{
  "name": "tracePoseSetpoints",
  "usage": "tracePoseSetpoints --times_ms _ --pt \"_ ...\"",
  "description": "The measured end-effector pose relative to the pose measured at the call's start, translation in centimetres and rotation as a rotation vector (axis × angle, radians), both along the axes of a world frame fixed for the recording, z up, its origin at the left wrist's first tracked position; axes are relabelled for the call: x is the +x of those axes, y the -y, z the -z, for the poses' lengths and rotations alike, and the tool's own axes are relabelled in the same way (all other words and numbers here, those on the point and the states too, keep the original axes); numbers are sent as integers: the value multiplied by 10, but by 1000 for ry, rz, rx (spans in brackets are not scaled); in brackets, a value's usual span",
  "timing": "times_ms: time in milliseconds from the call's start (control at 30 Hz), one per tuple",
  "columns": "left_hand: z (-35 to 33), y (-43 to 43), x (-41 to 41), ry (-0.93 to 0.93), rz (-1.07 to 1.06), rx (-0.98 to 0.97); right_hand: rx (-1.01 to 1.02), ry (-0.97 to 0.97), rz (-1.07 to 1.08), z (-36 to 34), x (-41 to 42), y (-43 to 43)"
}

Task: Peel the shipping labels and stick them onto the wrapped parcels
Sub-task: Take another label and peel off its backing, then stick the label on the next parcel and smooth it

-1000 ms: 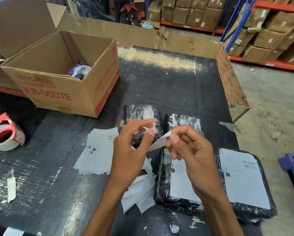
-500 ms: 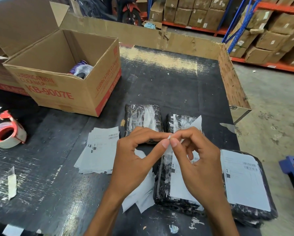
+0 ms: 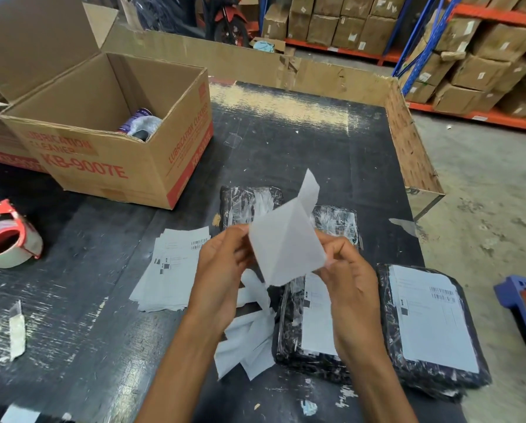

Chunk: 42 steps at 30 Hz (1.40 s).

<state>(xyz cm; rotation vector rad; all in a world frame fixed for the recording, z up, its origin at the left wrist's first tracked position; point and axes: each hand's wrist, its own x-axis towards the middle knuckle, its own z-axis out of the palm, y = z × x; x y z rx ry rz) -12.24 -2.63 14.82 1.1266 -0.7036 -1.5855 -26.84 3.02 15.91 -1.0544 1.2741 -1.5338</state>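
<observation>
the open cardboard box (image 3: 109, 154) reads "lubrication cleaner" and "kb-9007e" in red on its front face, and the same words run up its right side. the shipping labels on the wrapped parcel (image 3: 432, 325) and on the label stack (image 3: 170, 270) carry barcodes, but their print is too small to read.
</observation>
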Motion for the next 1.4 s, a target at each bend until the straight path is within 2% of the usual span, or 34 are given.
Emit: tracePoseSetpoints --times_ms 167,233,333,433,500,567,600,700,800,900,967,1100,1200,1300,1333,1400 --pt "16 24 20 31 -57 169 193 674 -113 -1 -27 -7" --pt "23 36 29 56 -67 182 253 879 -128 -3 -38 -10" --pt "37 54 40 107 -116 194 268 902 -42 -6 -48 -16" --pt "51 72 56 131 -232 204 139 827 73 -15 -52 -24" --pt "54 77 68 162 -358 180 5 603 138 -23 -51 -32" --pt "49 75 78 211 -459 132 -47 192 192 -25 -41 -39" --pt "45 72 81 235 -487 102 -89 -55 152 -23 -31 -42" --pt "33 57 82 308 -545 -23 -109 -712 -254 9 16 -42" --pt "18 43 79 423 -573 -140 69 -1040 -578 61 54 -32" --pt "11 28 82 433 -553 -170 256 -1202 -753 89 74 -20" --pt "12 21 85 421 -485 -172 267 -1167 -707 92 72 -19" --pt "19 10 81 372 -369 -208 123 -987 -431 71 57 -18" --pt "17 2 70 391 -232 -310 158 -602 -199 48 44 -5" --pt "11 -8 54 439 46 -469 316 -132 -113 23 23 17" --pt "10 -11 47 457 171 -514 352 -56 -91 18 16 23" --pt "11 -17 32 518 393 -589 344 -66 -21 14 2 32"
